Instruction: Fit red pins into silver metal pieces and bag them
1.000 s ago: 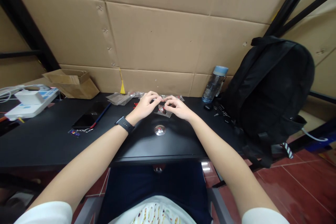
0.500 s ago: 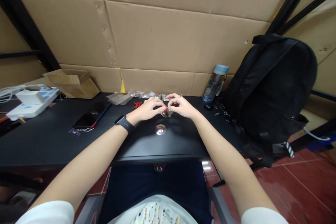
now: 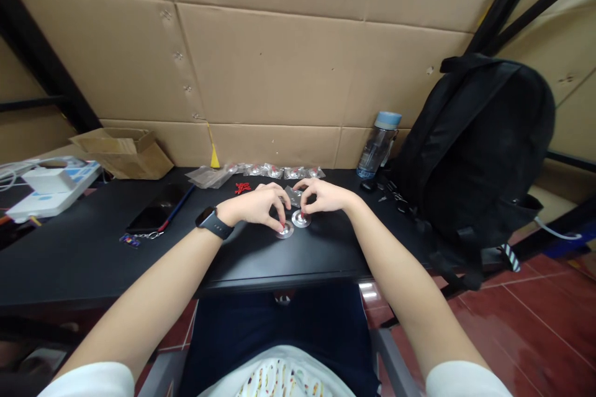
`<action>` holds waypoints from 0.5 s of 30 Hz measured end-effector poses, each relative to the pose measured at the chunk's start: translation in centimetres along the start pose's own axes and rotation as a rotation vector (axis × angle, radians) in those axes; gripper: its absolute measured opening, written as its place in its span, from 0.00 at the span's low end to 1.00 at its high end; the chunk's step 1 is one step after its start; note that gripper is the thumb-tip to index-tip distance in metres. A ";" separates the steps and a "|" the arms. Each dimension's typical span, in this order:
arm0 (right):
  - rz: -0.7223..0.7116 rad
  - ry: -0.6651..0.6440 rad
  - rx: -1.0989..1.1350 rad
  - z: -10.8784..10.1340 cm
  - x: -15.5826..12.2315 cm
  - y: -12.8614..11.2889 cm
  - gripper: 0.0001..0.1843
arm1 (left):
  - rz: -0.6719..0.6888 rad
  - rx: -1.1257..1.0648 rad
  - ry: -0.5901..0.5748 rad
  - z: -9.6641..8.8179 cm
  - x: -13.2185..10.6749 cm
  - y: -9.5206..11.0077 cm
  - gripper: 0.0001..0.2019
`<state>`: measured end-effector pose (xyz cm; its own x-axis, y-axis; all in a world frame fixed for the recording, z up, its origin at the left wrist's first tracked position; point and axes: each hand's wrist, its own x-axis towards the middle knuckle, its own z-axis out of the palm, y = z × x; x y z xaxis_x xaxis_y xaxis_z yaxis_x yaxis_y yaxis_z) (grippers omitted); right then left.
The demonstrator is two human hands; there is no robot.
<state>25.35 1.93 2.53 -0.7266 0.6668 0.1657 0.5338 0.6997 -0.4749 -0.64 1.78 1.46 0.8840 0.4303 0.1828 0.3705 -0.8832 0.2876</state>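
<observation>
Two small round silver metal discs, shaped like finger cymbals with red centres, lie side by side on the black table. My left hand, wearing a black watch, pinches the red centre of the left disc. The right disc is a little farther back, its red centre between the thumb and fingers of my right hand. A small clear plastic bag lies behind the discs, between my hands. Some red cord pieces lie beyond my left wrist.
Several bagged discs line the back by the cardboard wall, beside flat clear bags. To the left are a phone, a cardboard box and a power strip. A bottle and black backpack stand at right.
My hands have moved apart and nearer me. The right one has set its disc down, clear of the plastic bag. My left hand has taken hold of the disc that lay alone in front.
</observation>
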 end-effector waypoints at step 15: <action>-0.045 -0.124 0.068 -0.6 -0.3 -0.3 0.03 | -0.001 -0.021 0.069 0.1 0.4 -0.3 0.08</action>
<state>25.60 1.67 3.12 -0.7990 0.5956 0.0821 0.4722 0.7062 -0.5276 -0.36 2.22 1.32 0.8614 0.4439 0.2469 0.3649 -0.8789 0.3072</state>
